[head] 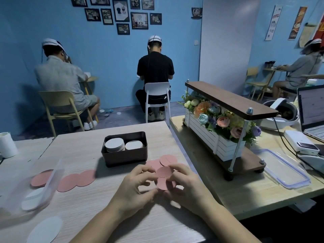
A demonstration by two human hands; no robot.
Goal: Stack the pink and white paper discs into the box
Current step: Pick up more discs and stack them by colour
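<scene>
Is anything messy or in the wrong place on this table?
Yes. Loose pink discs lie in an overlapping row left of the box, more by its front right corner, and white discs near the table's front-left edge. Only white stacks are in the box.

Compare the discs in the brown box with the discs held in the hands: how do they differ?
Colour: the box discs show white tops; the held discs are pink. Support: the box discs rest inside the brown box, untouched; the held discs are pinched between the left hand and right hand. Count: the box discs form two side-by-side stacks; the held discs form one. Both are round, flat stacked paper.
</scene>
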